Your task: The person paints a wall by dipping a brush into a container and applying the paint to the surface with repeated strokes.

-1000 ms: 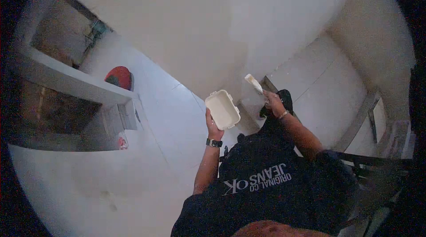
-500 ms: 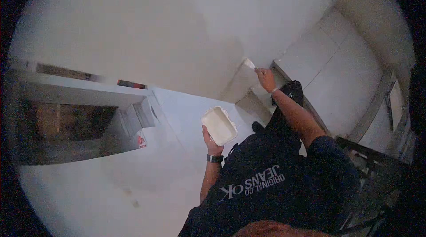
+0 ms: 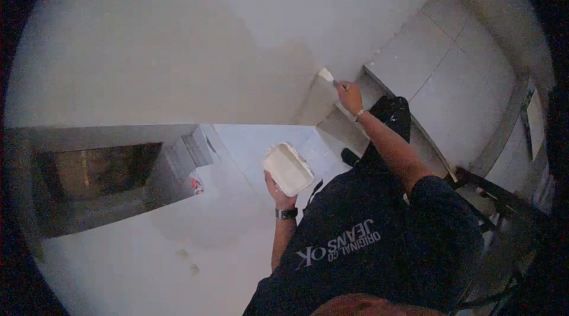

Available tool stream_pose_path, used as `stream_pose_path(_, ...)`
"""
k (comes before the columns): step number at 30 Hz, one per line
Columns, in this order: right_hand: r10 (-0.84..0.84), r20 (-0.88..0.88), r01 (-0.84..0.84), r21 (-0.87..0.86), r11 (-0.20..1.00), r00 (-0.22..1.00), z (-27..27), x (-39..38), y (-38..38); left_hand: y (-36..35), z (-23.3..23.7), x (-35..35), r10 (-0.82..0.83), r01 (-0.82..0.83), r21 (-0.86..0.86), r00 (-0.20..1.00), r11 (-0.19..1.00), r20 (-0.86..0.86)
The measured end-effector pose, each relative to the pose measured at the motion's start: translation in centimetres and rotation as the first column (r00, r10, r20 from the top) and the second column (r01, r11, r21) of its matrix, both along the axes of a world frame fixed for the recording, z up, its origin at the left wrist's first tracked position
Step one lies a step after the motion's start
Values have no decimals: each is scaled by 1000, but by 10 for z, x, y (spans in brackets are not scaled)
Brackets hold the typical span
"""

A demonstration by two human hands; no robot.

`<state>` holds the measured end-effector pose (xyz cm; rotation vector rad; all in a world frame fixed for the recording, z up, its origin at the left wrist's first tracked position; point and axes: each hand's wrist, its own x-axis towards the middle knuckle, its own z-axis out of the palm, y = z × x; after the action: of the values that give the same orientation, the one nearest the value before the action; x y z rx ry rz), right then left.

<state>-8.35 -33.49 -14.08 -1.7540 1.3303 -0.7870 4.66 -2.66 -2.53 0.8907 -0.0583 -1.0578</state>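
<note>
My left hand (image 3: 281, 195), with a watch on its wrist, is wrapped round the side of a rectangular white tub (image 3: 288, 169). Pale, smooth paint fills the tub, and smears of it cover the rim. In my right hand (image 3: 350, 98) is the handle of a paintbrush (image 3: 325, 74) with white-coated bristles. The bristle end is at the wall (image 3: 261, 79), near its lower corner by the steps; whether it touches cannot be made out. A whiter patch on the wall lies above and beside the brush.
Steps (image 3: 344, 123) and a tiled landing (image 3: 456, 91) lie to the right, by my dark-clothed leg (image 3: 388, 126). A recessed opening (image 3: 106, 171) is at the left, with a small red-and-white item (image 3: 196, 184) at its edge. Dark metal bars (image 3: 492, 197) stand at the lower right.
My right hand and the paintbrush have shifted slightly up and left in view. The tub in my left hand has moved slightly left. The view itself has tilted a little.
</note>
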Motion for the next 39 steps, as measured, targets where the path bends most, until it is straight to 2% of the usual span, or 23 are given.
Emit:
stream_pose_path(1,-6,3,6,6,1000,1000,19,0,6,1,-1,2,-6,6,6,1000,1000,3)
stream_pose_path(3,1,273,-3,6,1000,962,51,-3,28,2,-3,6,-17,15,32,998,999,53)
stream_pose_path(6,-17,397,13,12,1000,918,48,2,41,1,-1,5,10,-15,94,998,995,60)
stream_pose_path(7,-25,398,17,22,1000,917,30,5,39,4,-4,6,5,-12,104,998,994,62)
stream_pose_path(9,-59,290,82,-67,994,955,-9,14,27,6,-12,10,-7,1,78,997,997,75)
stream_pose_path(10,-62,294,83,-60,995,954,-15,14,23,5,-8,8,-8,1,84,997,996,81)
stream_pose_path(12,-143,166,126,110,986,976,-32,16,13,1,-4,9,9,-12,77,999,997,36)
stream_pose_path(13,-143,170,123,121,985,975,-52,15,10,0,-4,8,10,-14,88,999,996,41)
stream_pose_path(15,-137,-14,136,-33,990,991,-83,14,8,0,-3,8,-32,32,-13,999,999,-3)
stream_pose_path(16,-138,-11,137,-26,990,990,-92,14,3,0,-3,8,-33,33,-7,999,999,0)
stream_pose_path(18,-149,-105,178,380,908,983,-99,11,-3,2,-2,5,12,-13,57,1000,998,9)
stream_pose_path(22,-153,-141,190,304,934,978,-118,6,3,4,2,4,-100,99,15,993,995,66)
stream_pose_path(24,-125,-321,214,259,942,939,-110,9,7,6,-10,9,8,-16,80,995,997,104)
stream_pose_path(25,-128,-324,217,256,942,937,-103,11,7,7,-11,9,6,-14,78,995,997,100)
stream_pose_path(27,-95,-275,125,94,988,957,-83,19,10,9,-11,10,-7,3,85,999,996,50)
stream_pose_path(28,-98,-277,128,93,987,956,-61,24,11,8,-10,9,-10,6,85,999,996,47)
stream_pose_path(30,-120,-110,133,120,984,987,-2,28,17,7,-6,7,-42,33,97,995,995,92)
stream_pose_path(31,-124,-112,137,121,983,986,13,25,22,8,-6,7,-46,37,99,995,994,91)
stream_pose_path(32,-90,-29,91,64,994,996,24,22,29,10,-9,8,-20,10,99,994,995,103)
stream_pose_path(33,-51,51,51,-1,999,997,29,20,34,8,-11,9,4,-15,96,993,995,115)
stream_pose_path(34,-56,48,56,4,998,997,32,20,41,5,-7,7,-1,-10,101,994,995,112)
stream_pose_path(36,-62,247,96,-128,987,967,31,20,55,5,2,4,-20,2,146,992,989,125)
stream_pose_path(39,-63,316,77,-31,997,947,23,18,60,8,-2,6,-22,16,96,998,995,60)
